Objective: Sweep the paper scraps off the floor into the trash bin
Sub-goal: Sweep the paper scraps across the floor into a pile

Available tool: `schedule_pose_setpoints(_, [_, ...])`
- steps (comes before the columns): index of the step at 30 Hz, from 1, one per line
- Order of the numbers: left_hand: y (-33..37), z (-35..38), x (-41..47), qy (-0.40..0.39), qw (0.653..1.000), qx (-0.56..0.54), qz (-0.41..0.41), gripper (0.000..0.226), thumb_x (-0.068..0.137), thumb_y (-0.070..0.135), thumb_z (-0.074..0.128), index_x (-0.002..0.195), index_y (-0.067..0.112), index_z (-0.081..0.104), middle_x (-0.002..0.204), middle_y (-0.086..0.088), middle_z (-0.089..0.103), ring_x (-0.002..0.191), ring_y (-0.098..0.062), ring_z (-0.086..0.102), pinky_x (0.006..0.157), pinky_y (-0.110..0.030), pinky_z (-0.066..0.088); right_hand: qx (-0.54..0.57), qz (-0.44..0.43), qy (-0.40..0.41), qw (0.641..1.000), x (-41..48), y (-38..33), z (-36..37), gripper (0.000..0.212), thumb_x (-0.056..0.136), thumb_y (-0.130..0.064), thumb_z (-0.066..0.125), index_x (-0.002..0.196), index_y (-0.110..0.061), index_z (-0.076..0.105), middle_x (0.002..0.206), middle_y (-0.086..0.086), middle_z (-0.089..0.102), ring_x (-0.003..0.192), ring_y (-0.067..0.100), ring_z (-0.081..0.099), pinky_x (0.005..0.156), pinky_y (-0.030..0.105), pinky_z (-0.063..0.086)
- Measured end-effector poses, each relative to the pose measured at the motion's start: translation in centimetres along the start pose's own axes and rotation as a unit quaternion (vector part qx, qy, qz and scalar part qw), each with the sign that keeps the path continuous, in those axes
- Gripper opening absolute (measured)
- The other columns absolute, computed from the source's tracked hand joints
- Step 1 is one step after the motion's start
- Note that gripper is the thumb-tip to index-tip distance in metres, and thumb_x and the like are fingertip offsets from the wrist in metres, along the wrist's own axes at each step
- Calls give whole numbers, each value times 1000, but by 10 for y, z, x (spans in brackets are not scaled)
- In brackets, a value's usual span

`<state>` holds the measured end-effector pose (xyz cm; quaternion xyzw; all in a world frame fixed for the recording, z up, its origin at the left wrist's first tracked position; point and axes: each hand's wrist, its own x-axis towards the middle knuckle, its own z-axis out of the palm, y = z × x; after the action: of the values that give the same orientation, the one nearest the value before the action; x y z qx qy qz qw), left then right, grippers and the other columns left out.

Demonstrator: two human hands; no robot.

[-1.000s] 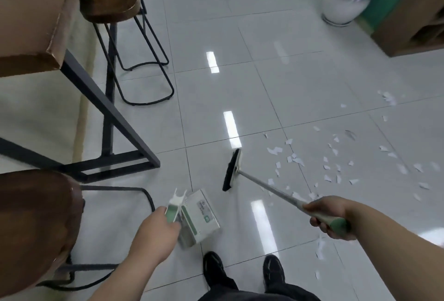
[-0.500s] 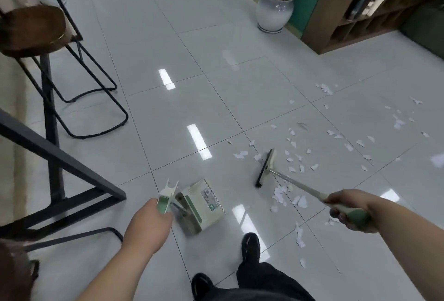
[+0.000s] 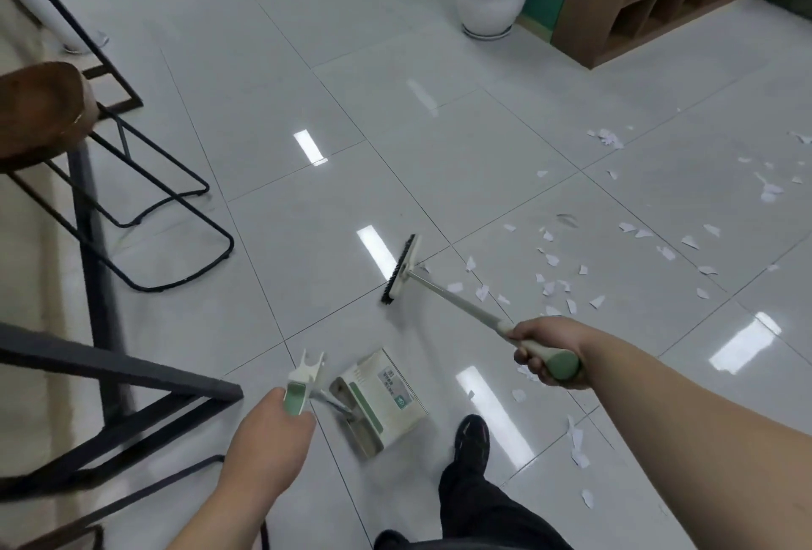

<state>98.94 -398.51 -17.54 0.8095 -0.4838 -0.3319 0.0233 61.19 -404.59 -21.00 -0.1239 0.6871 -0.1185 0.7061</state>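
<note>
Gripping the green handle end, the right hand (image 3: 547,354) held the broom (image 3: 402,268), its head seemingly resting on the floor (image 3: 439,145) left of the paper scraps (image 3: 549,286). The left hand (image 3: 268,431) was closed on the handle of the dustpan (image 3: 382,400), near a shoe (image 3: 472,435).

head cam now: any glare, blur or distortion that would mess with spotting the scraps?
Head view: bright rectangular ceiling-light reflections on the glossy floor, one near the broom head, close to the paper scraps in whiteness. Wide-angle bending curves the tile lines. Left hand and dustpan slightly soft; right hand sharper.
</note>
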Motion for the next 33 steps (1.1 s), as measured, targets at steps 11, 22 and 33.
schedule_pose_setpoints(11, [121, 28, 65, -14, 999, 32, -31, 8, 88, 15, 52, 81, 11, 51, 72, -6, 59, 62, -25, 52, 55, -33, 36, 31, 61, -23, 997, 80, -84, -78, 22, 94, -29, 63, 112, -19, 58, 66, 2, 57, 39, 9, 46, 36, 16, 39])
schedule_pose_setpoints(22, [236, 63, 82, -45, 991, 110, 65, 7, 89, 15, 52, 84, 13, 54, 77, -8, 63, 69, -25, 58, 57, -32, 40, 82, 105, 58, 989, 26, -30, -240, 24, 94, -34, 66, 107, -14, 60, 64, 3, 59, 40, 11, 45, 38, 16, 40])
schedule_pose_setpoints(33, [280, 73, 85, -51, 977, 148, 145, 4, 91, 16, 54, 88, 15, 57, 78, -8, 65, 70, -26, 60, 56, -31, 39, 125, 55, 162, 977, -40, 16, -297, 25, 96, -27, 61, 114, -11, 57, 61, 7, 58, 42, 14, 44, 40, 17, 35])
